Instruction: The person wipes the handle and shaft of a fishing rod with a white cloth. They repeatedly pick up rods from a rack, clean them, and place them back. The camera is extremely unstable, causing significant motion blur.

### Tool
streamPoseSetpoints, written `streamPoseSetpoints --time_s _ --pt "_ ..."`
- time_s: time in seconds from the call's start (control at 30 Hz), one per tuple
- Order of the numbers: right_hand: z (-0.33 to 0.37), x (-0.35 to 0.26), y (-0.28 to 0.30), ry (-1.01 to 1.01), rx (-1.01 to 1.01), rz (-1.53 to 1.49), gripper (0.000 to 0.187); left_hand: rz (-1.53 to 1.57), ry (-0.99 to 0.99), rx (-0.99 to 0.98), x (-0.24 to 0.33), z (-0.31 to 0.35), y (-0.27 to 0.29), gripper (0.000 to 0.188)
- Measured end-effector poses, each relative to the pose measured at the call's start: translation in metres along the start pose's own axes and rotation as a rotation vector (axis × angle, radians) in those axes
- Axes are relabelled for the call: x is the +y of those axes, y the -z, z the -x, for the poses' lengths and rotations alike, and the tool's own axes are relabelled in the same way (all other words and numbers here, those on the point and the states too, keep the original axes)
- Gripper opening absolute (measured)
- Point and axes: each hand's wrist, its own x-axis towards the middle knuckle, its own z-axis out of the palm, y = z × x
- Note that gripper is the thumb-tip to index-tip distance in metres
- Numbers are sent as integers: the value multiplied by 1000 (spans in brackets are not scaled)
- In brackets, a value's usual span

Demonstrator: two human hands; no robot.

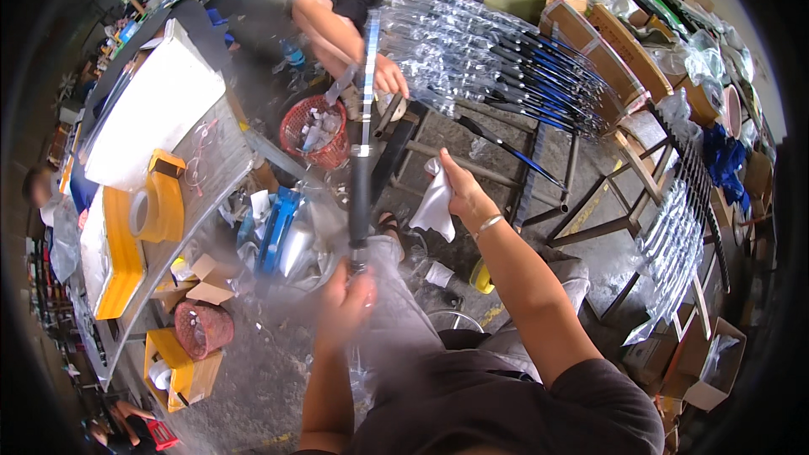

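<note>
My left hand (344,293), blurred by motion, is closed around the lower end of what looks like a fishing rod (360,202). The rod stands nearly upright, with a black grip and a shiny banded upper part. To the right of it, my right hand (466,192) holds a crumpled white cloth (435,207) that hangs down from the fingers, apart from the rod. Beyond my hands lies a large pile of similar rods (514,67) in clear sleeves, some blue and black. One loose black and blue rod (514,152) slants across the rack in front.
A co-worker's hand (389,76) is near the rod pile, behind my rod. A red basket (313,158) of scraps stands left of it. The table (206,173) at left carries tape. More sleeved rods (674,244) rest on a rack at right, near cardboard boxes (715,366).
</note>
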Motion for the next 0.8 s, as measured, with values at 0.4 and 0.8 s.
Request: streamPoseSetpoints --time_s 0.4,0.8 --pt "132 -66 -22 535 -386 51 36 -38 18 -166 -7 -18 -34 24" --pt "158 28 -5 767 -341 605 18 48 58 -154 -21 21 -19 32"
